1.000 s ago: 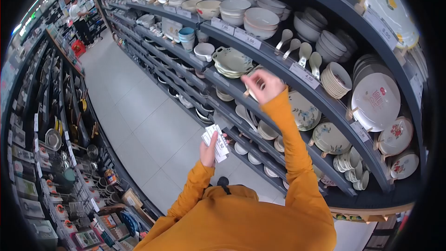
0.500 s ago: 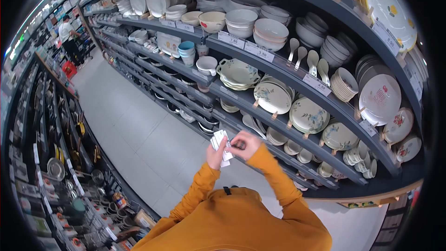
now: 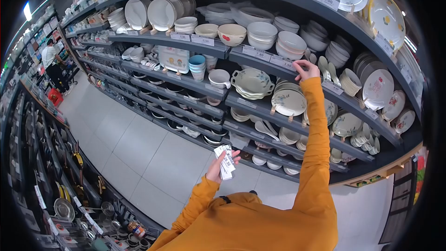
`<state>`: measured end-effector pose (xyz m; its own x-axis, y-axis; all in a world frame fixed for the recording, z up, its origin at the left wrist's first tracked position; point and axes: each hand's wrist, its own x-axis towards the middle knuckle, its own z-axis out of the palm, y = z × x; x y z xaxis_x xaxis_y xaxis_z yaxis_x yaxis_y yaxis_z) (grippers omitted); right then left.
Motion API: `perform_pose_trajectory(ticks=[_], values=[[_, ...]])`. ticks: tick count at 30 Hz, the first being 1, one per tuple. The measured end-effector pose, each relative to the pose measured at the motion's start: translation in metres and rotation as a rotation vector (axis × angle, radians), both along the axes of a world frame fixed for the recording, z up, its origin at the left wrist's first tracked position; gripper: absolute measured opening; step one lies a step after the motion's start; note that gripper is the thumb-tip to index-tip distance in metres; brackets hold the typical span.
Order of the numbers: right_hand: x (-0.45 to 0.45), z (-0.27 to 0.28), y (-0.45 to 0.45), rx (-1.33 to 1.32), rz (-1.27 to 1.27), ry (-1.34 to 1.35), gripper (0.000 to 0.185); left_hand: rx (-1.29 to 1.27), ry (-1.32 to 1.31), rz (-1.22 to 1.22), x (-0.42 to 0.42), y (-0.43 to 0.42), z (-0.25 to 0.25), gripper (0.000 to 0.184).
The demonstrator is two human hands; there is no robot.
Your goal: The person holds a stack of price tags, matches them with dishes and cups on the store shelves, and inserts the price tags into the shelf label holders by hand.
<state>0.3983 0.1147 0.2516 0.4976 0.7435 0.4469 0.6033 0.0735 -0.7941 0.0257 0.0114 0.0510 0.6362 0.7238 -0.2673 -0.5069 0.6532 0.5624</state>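
Note:
In the head view, my left hand (image 3: 214,169) grips a small stack of white paper price labels (image 3: 226,161), fanned a little, with large printed numbers on the top one. My right hand (image 3: 308,70) is raised to the shelf edge. Its thumb and forefinger are curled together at the right end of a price label (image 3: 281,62) in the shelf strip. Just above that label stand stacked white bowls (image 3: 291,44). Ceramic spoons (image 3: 324,67) are right behind the hand. Below my right wrist, a leaf-patterned oval plate (image 3: 288,102) stands on a small wooden stand.
Tiered dark shelves (image 3: 204,51) hold bowls, plates and cups along the right side of the aisle. Another rack (image 3: 55,190) with pans and utensils lines the left. Pale floor tiles (image 3: 134,144) run between them. Far down the aisle a person (image 3: 50,58) stands near a red basket (image 3: 55,96).
My right hand has left the labels in my left hand and reached up and right to the shelf edge. My left hand stays low with the labels. The view has shifted slightly.

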Motion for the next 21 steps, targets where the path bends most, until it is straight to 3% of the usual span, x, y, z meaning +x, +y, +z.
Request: perform_pose_trajectory(ticks=[2,5,8,10,12,13,15,17,18,19,21], values=[[-0.001,-0.002,-0.004,0.166,0.015,0.196,0.019,-0.016,-0.033,0.0,-0.015,0.007,0.001,0.045],[-0.019,-0.008,-0.027,0.318,-0.051,0.068,0.019,0.01,-0.099,0.059,-0.03,0.019,0.002,0.044],[-0.081,-0.044,-0.059,0.254,0.046,0.166,0.017,0.088,-0.083,0.168,-0.031,0.03,0.008,0.043],[-0.138,-0.107,-0.079,-0.099,0.193,0.454,0.019,0.114,-0.057,0.197,-0.028,0.036,0.009,0.043],[-0.213,-0.173,-0.098,-0.288,0.348,0.711,0.019,0.135,-0.039,0.216,-0.023,0.043,0.009,0.044],[-0.245,-0.187,-0.108,-0.413,0.355,0.688,0.019,0.141,-0.029,0.223,-0.022,0.046,0.008,0.044],[-0.267,-0.237,-0.112,-0.35,0.418,0.785,0.02,0.142,0.011,0.231,-0.025,0.048,0.004,0.044],[-0.261,-0.2,-0.099,-0.484,0.391,0.899,0.03,0.094,0.076,0.276,-0.031,0.051,-0.002,0.043],[-0.243,-0.2,-0.086,-0.397,0.424,0.823,0.037,0.085,0.116,0.289,-0.034,0.053,-0.002,0.043],[-0.224,-0.204,-0.068,-0.372,0.294,0.617,0.032,0.08,0.152,0.303,-0.034,0.056,-0.002,0.043],[-0.178,-0.212,-0.025,-0.082,0.107,0.151,0.022,0.114,0.167,0.297,-0.032,0.06,0.0,0.042]])
